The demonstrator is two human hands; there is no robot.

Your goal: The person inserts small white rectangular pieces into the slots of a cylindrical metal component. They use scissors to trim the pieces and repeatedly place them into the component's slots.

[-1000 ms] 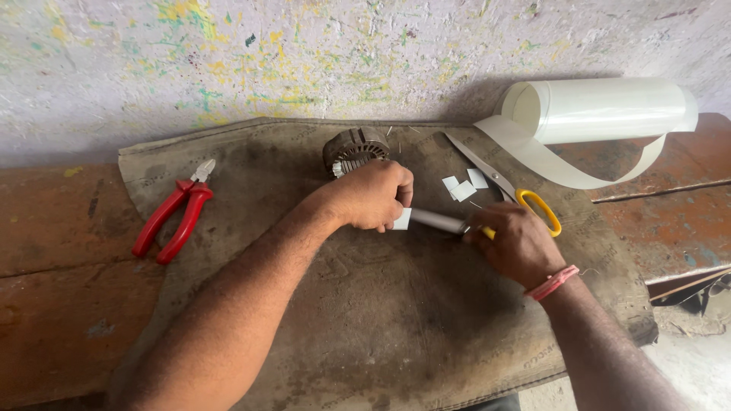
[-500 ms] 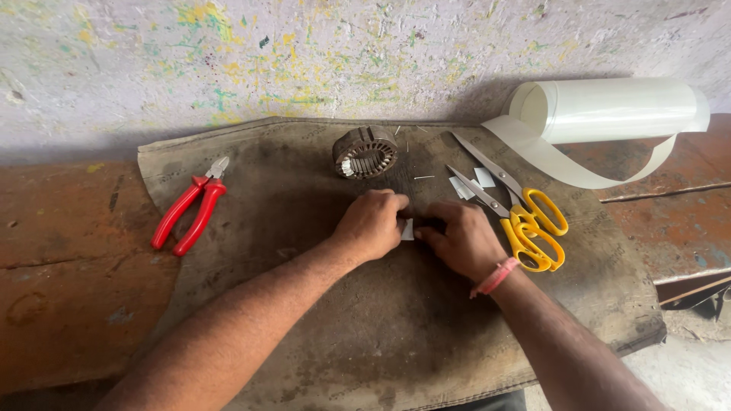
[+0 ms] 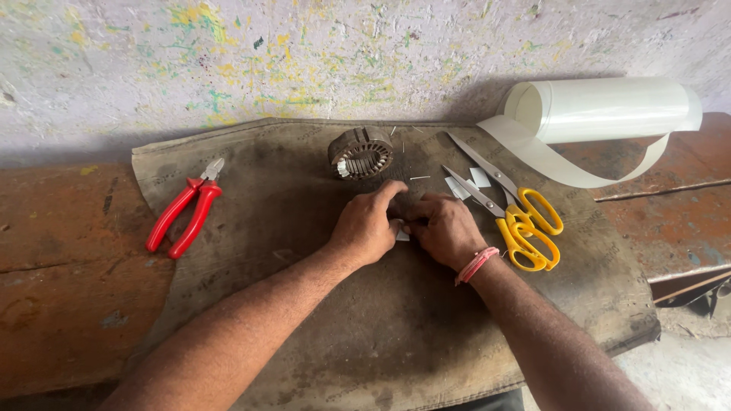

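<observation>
Small white slip (image 3: 401, 235) pinched between both hands (image 3: 407, 227).

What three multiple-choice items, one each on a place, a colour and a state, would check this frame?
1. Where do the pliers lie?
A. left of the hands, on the mat
B. on the roll
C. under the scissors

2. What colour are the scissors' handles?
A. red
B. yellow
C. black

3. How do the scissors lie?
A. shut
B. held in a hand
C. blades apart

Key: 1 A, the pliers rest on the mat's left part; 2 B, both handle loops are yellow; 3 C, the blades fork apart, and the left hand and right hand pinch a white slip instead.
</observation>
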